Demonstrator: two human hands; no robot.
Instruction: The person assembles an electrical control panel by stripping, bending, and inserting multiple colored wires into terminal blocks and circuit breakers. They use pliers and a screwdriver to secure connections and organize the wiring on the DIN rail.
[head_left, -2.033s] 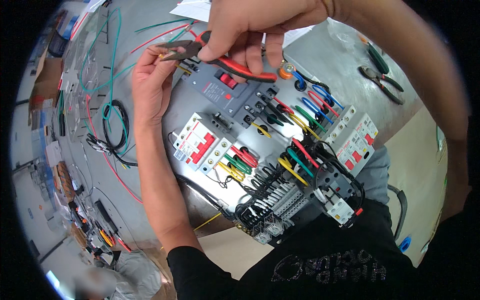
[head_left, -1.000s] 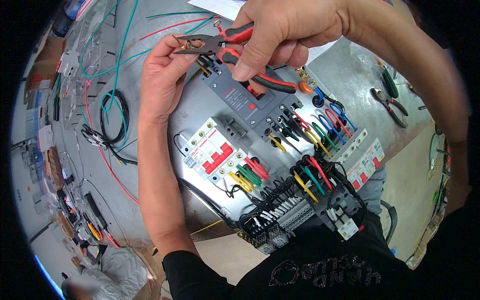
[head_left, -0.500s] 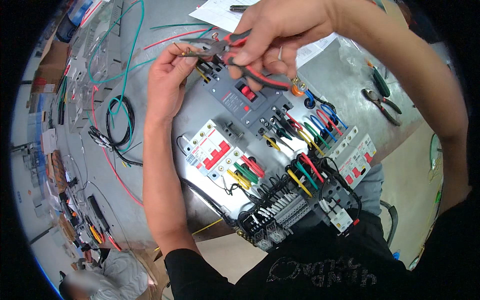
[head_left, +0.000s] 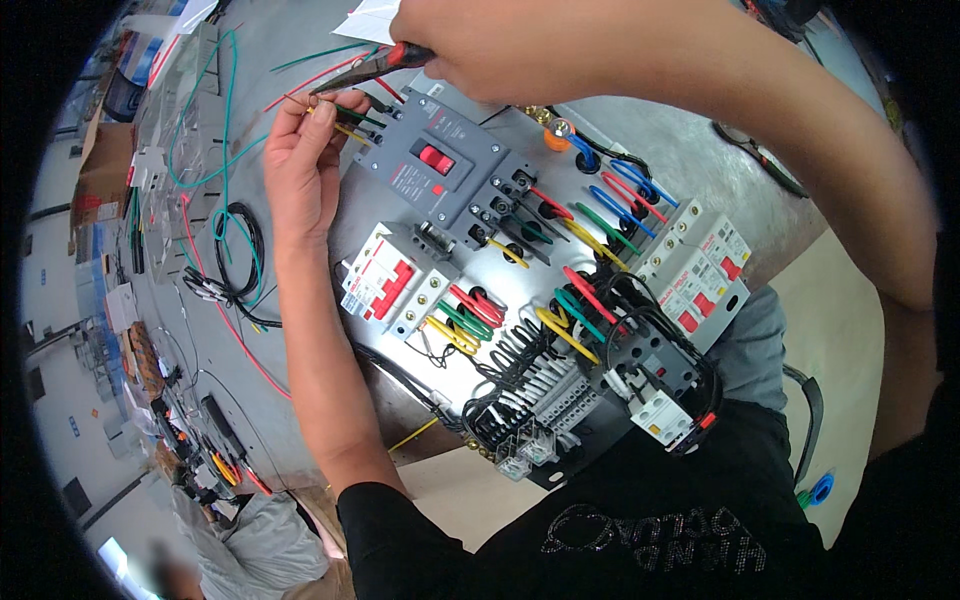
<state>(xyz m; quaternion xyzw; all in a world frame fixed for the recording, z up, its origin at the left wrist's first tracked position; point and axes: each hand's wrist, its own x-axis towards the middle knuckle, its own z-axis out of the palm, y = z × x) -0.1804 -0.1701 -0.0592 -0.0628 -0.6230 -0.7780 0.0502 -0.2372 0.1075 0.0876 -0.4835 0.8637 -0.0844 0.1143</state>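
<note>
While pinched, thin yellow wire (head_left: 345,128)

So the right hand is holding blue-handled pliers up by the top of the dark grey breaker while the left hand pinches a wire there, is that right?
Nearly. In the head view the pliers have red handles, not blue. The right hand holds them above the dark grey breaker, and the left hand pinches a wire there.

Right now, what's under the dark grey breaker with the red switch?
The dark grey breaker with the red switch sits on a shiny metal mounting panel. Short coloured wires enter its upper edge, near the left hand. Its mounting underneath is covered.
</note>
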